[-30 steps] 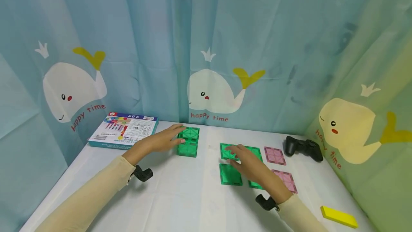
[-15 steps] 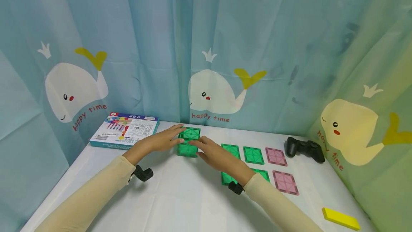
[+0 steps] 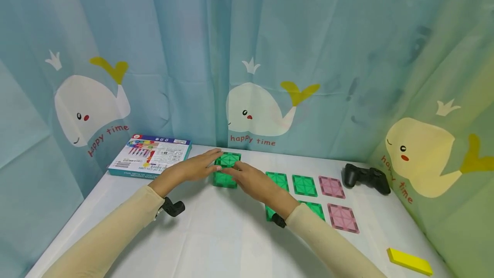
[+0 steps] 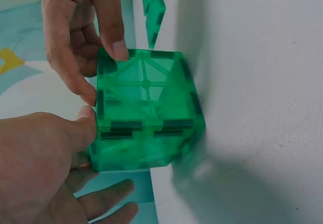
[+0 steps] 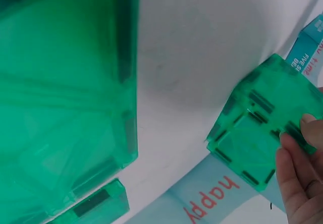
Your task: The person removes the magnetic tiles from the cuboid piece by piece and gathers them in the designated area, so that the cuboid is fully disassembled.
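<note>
A box-shaped build of translucent green magnetic tiles (image 3: 226, 180) stands toward the back of the table, left of the middle. From its left side, my left hand (image 3: 194, 167) pinches an edge between thumb and finger, while its other fingers stick out loosely in the left wrist view. My right hand (image 3: 252, 181) grips the right side of the build. Its thumb (image 4: 119, 49) lies on one tile face and its fingers go behind the edge. Close in front of the right wrist camera, a flat green magnetic tile (image 5: 60, 103) fills the left side.
Several green magnetic tiles (image 3: 305, 185) lie flat right of the build, partly under my right arm. Beside them are two pink tiles (image 3: 342, 218). A black game controller (image 3: 365, 178), a yellow block (image 3: 410, 261) and a flat printed box (image 3: 150, 155) sit nearer the edges. A curtain (image 3: 185, 55) hangs behind.
My right hand has moved left from above the flat green tiles to the build and now grips its edge. The left hand has stayed in place at the build.
</note>
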### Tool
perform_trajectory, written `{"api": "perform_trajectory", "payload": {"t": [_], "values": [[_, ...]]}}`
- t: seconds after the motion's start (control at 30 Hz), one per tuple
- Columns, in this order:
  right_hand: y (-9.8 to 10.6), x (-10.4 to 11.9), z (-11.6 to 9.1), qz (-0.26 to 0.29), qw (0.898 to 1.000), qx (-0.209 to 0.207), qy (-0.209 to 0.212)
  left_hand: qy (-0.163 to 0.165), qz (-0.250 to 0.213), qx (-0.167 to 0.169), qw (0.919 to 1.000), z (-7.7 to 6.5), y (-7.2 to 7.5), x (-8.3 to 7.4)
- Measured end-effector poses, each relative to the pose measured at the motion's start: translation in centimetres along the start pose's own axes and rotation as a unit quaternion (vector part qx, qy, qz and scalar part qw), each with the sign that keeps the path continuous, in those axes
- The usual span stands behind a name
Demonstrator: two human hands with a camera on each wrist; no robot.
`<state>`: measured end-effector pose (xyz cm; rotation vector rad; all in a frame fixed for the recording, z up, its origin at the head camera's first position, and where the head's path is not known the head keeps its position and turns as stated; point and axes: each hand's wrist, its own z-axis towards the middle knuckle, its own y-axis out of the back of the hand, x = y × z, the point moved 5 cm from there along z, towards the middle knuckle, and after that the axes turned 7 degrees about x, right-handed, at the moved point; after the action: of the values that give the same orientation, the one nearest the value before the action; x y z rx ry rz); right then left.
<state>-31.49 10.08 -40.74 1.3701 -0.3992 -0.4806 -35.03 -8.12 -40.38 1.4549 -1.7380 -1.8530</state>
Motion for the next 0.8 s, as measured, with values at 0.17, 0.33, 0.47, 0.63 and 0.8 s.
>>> {"api": "perform_trajectory", "payload": {"t": [0.17,0.33,0.47,0.63,0.8], "values": [[-0.2,0.2,-0.3,-0.023,0.999,-0.015,0.02,0.002,0.009,0.001,1.0,0.1,0.0,-0.1],[-0.3,0.8,-0.6,-0.041,0.998,-0.025,0.034,0.005,0.017,-0.002,0.9998,0.2,0.1,-0.1],[-0.3,1.2,-0.8,-0.042,0.998,-0.028,0.029,0.006,0.021,-0.001,0.9998,0.2,0.1,0.0],[-0.1,1.9,-1.0,-0.033,0.999,-0.027,0.023,0.002,0.03,-0.005,0.9995,0.2,0.1,0.1],[0.5,1.6,-1.2,0.035,0.999,-0.021,-0.015,0.005,0.026,-0.001,0.9996,0.0,0.2,-0.1]]}}
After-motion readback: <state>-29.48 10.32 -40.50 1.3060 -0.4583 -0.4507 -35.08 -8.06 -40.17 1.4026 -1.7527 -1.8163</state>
